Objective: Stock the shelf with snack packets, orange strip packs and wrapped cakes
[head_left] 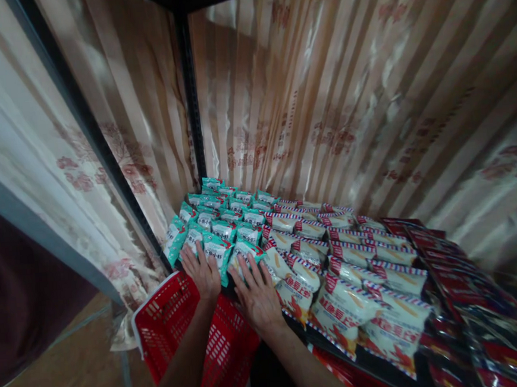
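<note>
Both my hands rest on the front row of teal snack packets (218,220) laid out on a shelf. My left hand (202,272) lies flat with fingers spread on a teal packet (216,249) at the shelf's front left corner. Just right of it, my right hand (257,294) presses down with stretched fingers on a neighbouring teal packet (246,251). Neither hand grips anything. White packets with red and blue striped edges (348,258) fill the middle of the shelf beside my right hand.
A red plastic basket (179,325) sits below the shelf's front left, under my forearms. Dark red packets (448,280) cover the shelf's right side. A black upright post (192,103) and striped floral curtains (345,103) stand behind the shelf.
</note>
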`<state>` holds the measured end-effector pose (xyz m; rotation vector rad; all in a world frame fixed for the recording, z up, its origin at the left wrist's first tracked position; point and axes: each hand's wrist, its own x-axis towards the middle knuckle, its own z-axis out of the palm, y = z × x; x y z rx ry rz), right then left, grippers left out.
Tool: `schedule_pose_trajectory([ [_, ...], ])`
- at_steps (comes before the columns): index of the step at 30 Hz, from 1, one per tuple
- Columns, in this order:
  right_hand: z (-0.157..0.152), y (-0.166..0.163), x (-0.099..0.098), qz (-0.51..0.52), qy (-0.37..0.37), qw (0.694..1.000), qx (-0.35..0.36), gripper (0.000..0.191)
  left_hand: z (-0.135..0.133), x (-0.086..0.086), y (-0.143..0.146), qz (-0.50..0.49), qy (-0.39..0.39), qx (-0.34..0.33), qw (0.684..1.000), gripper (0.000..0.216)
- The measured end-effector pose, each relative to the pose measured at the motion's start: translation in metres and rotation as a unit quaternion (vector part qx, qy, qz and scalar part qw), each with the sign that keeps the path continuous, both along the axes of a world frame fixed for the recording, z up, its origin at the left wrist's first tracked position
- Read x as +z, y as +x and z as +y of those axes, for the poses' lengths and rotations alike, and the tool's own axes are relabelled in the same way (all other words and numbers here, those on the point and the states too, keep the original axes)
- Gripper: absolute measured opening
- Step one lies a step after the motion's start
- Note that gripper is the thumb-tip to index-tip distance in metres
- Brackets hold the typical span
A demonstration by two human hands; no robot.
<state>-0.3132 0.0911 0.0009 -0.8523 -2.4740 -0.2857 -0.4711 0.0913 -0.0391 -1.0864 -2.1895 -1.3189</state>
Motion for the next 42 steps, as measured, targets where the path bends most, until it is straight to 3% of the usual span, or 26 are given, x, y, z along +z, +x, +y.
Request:
schedule_pose_trajectory([
  [19, 0.003, -0.001, 0.000, -0.010, -0.028, 0.999, -0.014, 0.048, 0.007, 0.003, 0.000, 0.001, -0.019, 0.007, 1.000, 0.053],
  [25, -0.004, 0.003, 0.006, -0.017, -0.081, 0.996, 0.015, 0.052, 0.000, 0.004, -0.001, -0.016, -0.035, 0.011, 0.999, 0.061],
  [30, -0.013, 0.013, 0.014, -0.011, -0.076, 0.996, 0.032, 0.049, -0.004, 0.006, 0.001, -0.029, -0.025, -0.005, 0.999, 0.066],
  [34, -0.029, 0.030, 0.022, 0.010, -0.055, 0.998, 0.020, 0.045, -0.006, 0.006, 0.001, -0.056, -0.019, 0.001, 0.998, 0.065],
  [38, -0.047, 0.066, 0.028, 0.046, -0.042, 0.998, -0.023, 0.048, -0.010, 0.005, -0.006, -0.007, 0.020, 0.019, 1.000, 0.060],
  [42, -0.062, 0.116, 0.021, 0.069, -0.046, 0.993, -0.080, 0.052, -0.029, 0.013, 0.024, 0.090, 0.065, -0.081, 0.991, 0.060],
])
